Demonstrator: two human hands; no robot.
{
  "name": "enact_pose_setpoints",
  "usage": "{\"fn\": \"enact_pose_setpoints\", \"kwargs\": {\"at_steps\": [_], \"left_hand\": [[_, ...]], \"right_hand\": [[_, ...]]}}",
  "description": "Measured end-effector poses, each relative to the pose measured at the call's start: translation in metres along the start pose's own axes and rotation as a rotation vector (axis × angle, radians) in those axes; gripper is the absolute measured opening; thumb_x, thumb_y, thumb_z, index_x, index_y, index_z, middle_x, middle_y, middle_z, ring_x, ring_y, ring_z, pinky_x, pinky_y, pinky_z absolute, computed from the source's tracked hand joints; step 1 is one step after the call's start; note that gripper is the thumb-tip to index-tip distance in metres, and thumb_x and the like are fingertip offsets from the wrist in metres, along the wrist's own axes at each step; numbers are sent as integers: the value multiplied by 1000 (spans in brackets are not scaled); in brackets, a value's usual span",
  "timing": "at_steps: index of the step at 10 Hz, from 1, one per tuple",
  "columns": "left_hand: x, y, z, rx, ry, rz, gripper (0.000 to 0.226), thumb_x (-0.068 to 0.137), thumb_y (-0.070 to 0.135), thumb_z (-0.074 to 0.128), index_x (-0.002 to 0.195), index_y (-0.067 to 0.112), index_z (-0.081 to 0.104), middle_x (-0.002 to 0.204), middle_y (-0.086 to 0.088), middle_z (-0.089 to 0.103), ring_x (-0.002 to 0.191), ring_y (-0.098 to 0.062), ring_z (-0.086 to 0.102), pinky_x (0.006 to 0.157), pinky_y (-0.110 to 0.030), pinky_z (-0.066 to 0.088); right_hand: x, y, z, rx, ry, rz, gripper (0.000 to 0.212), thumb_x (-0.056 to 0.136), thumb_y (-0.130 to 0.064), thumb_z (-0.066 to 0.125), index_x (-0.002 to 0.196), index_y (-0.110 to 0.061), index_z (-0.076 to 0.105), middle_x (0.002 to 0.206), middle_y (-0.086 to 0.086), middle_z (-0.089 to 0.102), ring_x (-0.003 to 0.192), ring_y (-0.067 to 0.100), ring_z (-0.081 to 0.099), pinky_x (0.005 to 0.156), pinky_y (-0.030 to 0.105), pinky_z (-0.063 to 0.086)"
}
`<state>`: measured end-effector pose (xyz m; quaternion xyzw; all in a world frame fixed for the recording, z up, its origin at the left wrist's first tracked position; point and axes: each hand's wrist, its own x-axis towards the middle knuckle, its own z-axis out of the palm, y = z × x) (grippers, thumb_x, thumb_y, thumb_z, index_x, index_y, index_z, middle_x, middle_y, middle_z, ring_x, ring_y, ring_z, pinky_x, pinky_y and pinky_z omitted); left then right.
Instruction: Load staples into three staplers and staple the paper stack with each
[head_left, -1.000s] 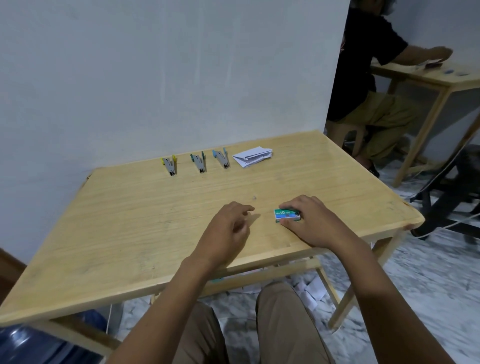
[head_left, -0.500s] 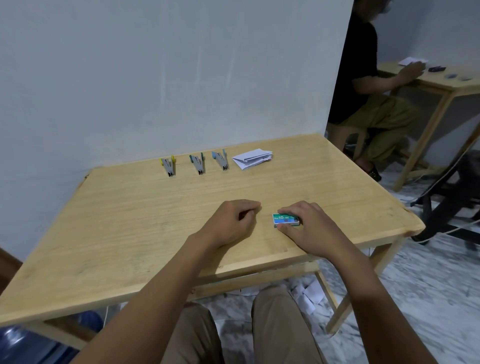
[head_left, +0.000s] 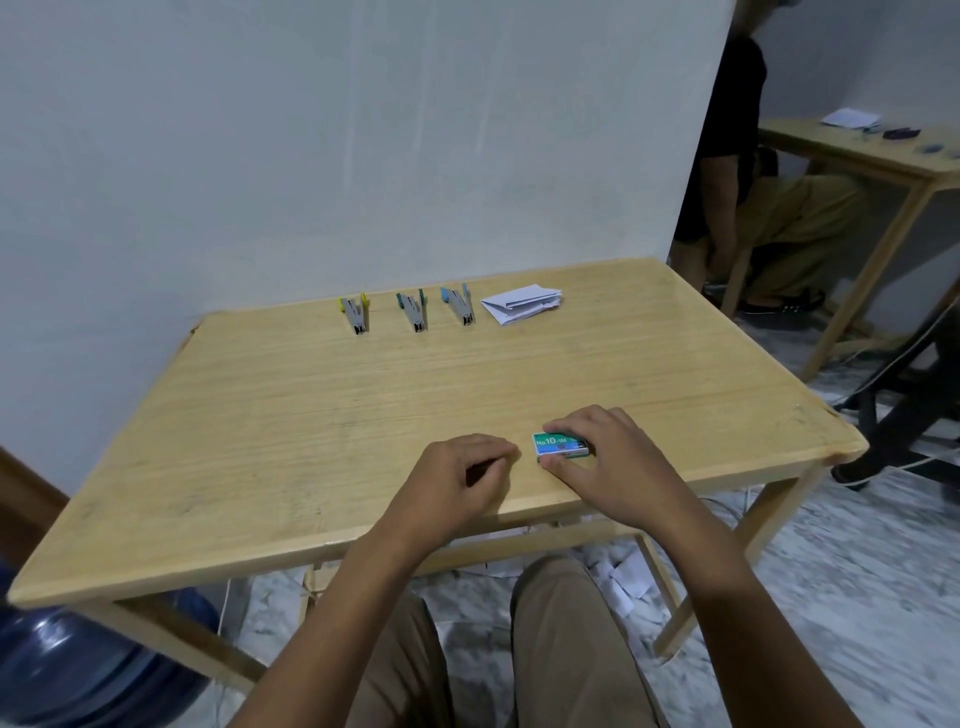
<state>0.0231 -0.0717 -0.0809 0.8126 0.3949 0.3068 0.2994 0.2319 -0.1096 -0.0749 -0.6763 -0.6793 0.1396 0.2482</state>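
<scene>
Three small staplers stand in a row at the far edge of the wooden table: a yellow-ended stapler, a green-ended stapler and a blue-ended stapler. A folded stack of white paper lies just right of them. Near the front edge lies a small green staple box. My right hand pinches the box between thumb and fingers. My left hand rests beside it on the table, fingers curled and holding nothing.
The wall runs along the table's far side. A seated person and a second wooden table are at the right. A blue water bottle stands under the table's left corner. Paper scraps litter the floor under the table.
My left hand has slid nearer the staple box and curled its fingers. My right hand has stayed on the box. The person at the right has lowered an arm from the other table.
</scene>
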Motion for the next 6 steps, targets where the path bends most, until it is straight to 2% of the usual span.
{"fn": "enact_pose_setpoints", "kwargs": {"at_steps": [2,4,5,6], "left_hand": [[-4,2,1,-68,30,-19,26,93,8,58,113,15,74,109,10,72,104,9,60,85,-5,43],[3,5,-7,-285,139,-210,23,95,15,59,112,21,74,108,12,73,100,6,65,85,-10,49],[17,6,-23,-267,162,-258,22,96,19,59,114,22,72,109,11,73,100,4,65,82,-8,49],[43,17,-53,-252,156,-274,23,95,23,60,117,20,70,113,5,71,98,0,65,76,-8,48]], "right_hand": [[-3,-11,6,-13,-3,-35,42,91,-51,59,131,-37,57,122,-16,55,114,7,42,99,34,39],[2,-15,-2,55,-31,-4,44,92,-52,57,133,-36,54,125,-13,54,113,1,48,94,35,48],[18,-22,-9,100,-7,48,42,94,-54,51,132,-36,55,129,-11,52,108,1,52,90,35,48],[49,-48,-20,143,78,55,45,95,-57,46,133,-34,55,137,-10,50,120,10,52,97,38,46]]}}
